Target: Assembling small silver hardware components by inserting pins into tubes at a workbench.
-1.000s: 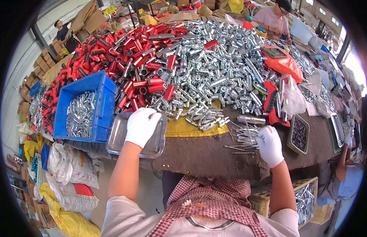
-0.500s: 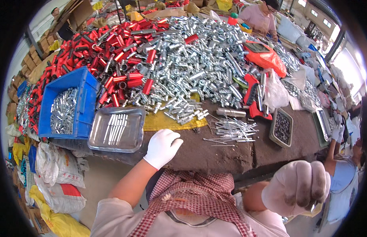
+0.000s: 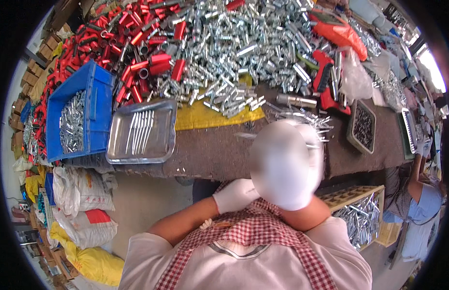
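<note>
My white-gloved left hand [image 3: 234, 196] is close to my checked apron, below the table edge. Its fingers look drawn together toward the right; whatever lies between them is hidden. Right beside it rises my gloved right hand [image 3: 289, 166], large and smeared, so its fingers cannot be read. Behind that hand lies a pile of thin metal rods [image 3: 321, 126] on the dark cloth of the table [image 3: 210, 159], partly covered from sight. To the left, a clear shallow tray [image 3: 119, 140] holds several slim silver rods [image 3: 141, 130] laid side by side.
A blue bin [image 3: 101, 101] of small metal parts stands at the left. Heaped silver sockets [image 3: 234, 43] and red tubular parts [image 3: 152, 63] fill the back. A tray of dark small parts [image 3: 363, 126] sits at right. Below it is a crate [image 3: 342, 198] of metal rods.
My left hand has come down off the table edge toward my apron. My right hand has swung inward to the left, beside it. The view has tilted downward, showing the crate.
</note>
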The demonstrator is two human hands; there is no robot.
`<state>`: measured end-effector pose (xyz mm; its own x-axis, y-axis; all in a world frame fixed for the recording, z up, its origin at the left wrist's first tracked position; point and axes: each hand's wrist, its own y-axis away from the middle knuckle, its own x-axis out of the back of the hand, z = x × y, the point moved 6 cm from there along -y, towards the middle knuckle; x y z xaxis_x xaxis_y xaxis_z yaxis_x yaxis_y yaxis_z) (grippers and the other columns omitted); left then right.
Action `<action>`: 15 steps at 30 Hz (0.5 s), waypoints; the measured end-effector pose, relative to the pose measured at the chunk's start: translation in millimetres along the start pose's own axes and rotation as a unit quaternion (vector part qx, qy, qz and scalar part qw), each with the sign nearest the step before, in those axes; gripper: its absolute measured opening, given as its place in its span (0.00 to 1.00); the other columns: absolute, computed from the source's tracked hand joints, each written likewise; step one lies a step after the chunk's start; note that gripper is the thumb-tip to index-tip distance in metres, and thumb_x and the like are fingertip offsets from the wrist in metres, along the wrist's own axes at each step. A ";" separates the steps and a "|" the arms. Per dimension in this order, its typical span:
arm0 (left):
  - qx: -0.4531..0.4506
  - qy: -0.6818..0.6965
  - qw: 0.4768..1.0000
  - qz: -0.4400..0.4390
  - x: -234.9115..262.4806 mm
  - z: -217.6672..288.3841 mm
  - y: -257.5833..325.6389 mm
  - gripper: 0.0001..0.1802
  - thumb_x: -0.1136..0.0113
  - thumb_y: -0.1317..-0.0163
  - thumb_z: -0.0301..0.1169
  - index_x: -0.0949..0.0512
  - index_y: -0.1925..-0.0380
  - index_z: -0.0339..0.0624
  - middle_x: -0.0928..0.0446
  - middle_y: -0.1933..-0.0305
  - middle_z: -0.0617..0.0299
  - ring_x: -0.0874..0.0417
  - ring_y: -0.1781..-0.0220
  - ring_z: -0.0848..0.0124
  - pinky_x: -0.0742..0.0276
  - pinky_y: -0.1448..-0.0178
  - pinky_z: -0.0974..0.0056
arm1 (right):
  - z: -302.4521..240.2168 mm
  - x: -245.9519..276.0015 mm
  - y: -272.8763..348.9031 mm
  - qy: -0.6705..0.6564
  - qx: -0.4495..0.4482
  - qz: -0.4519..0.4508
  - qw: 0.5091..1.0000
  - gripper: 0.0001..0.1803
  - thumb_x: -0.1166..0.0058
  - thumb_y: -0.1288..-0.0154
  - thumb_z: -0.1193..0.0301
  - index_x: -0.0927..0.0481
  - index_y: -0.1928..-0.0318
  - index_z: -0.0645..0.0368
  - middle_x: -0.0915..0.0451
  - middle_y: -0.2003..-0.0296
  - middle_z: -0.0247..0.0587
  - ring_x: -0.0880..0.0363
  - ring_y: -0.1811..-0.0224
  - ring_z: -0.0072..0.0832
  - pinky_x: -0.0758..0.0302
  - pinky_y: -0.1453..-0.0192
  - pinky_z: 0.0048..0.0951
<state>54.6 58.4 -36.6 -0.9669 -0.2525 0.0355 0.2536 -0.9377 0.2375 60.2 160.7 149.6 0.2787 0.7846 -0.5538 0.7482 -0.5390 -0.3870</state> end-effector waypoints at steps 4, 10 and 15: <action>0.055 -0.297 0.941 0.151 41.7 -18.3 54.5 0.14 0.45 0.31 0.36 0.14 0.56 0.42 0.14 0.59 0.50 0.12 0.54 0.57 0.18 0.47 0.60 | -56.7 14.6 13.0 -0.167 -0.020 -0.028 0.985 0.05 0.40 0.30 0.66 0.21 0.62 0.52 0.26 0.67 0.40 0.23 0.71 0.35 0.23 0.72 0.35; -0.084 -0.497 0.841 0.197 30.9 -33.5 33.5 0.15 0.40 0.39 0.38 0.16 0.55 0.47 0.16 0.50 0.55 0.14 0.53 0.55 0.18 0.53 0.55 | -125.6 -3.4 37.9 -0.096 0.159 -0.094 0.978 0.06 0.39 0.31 0.69 0.15 0.64 0.58 0.17 0.66 0.40 0.17 0.71 0.27 0.21 0.76 0.28; -0.122 -0.456 0.880 0.048 -4.2 -40.5 10.5 0.09 0.37 0.43 0.37 0.20 0.68 0.45 0.22 0.67 0.54 0.17 0.60 0.55 0.20 0.56 0.52 | -170.4 36.8 80.5 -0.091 0.152 -0.276 0.945 0.02 0.35 0.39 0.80 0.16 0.66 0.62 0.16 0.71 0.41 0.17 0.76 0.25 0.17 0.69 0.24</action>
<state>62.4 40.0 -73.6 -0.5325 -0.1409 0.8346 0.2250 -0.9741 -0.0209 233.3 198.4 223.7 -0.2317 0.9209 -0.3136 0.5351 -0.1485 -0.8316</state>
